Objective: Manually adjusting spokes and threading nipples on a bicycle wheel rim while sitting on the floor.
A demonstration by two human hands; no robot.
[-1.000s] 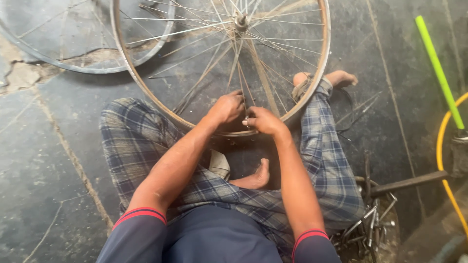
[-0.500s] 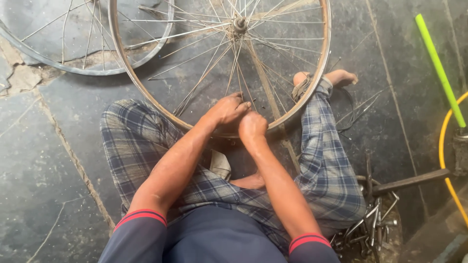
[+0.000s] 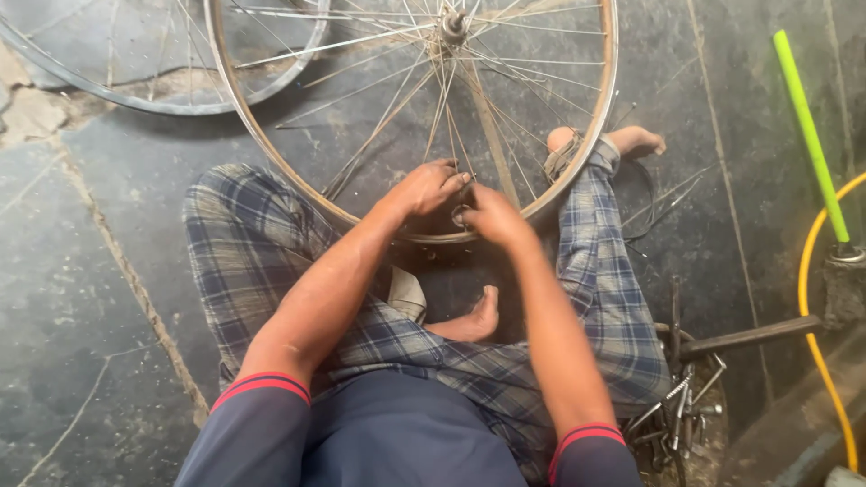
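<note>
A bare bicycle wheel (image 3: 453,27), a metal rim with thin spokes and a hub, leans against my crossed legs in checked trousers. Both hands meet at the near part of the rim. My left hand (image 3: 428,188) pinches a spoke just above the rim. Touching it on the right, my right hand (image 3: 494,218) grips a small round metal tool (image 3: 460,215) pressed to the same spot. My bare foot (image 3: 474,320) lies under the rim.
A second spoked wheel (image 3: 153,108) lies flat on the dark stone floor at the top left. On the right are a green stick (image 3: 812,135), a yellow hose (image 3: 807,298), a dark metal bar (image 3: 749,335) and a pile of loose spokes (image 3: 681,406).
My right hand has moved left along the rim until it touches the left hand. Both hands have closed in on one spoke end.
</note>
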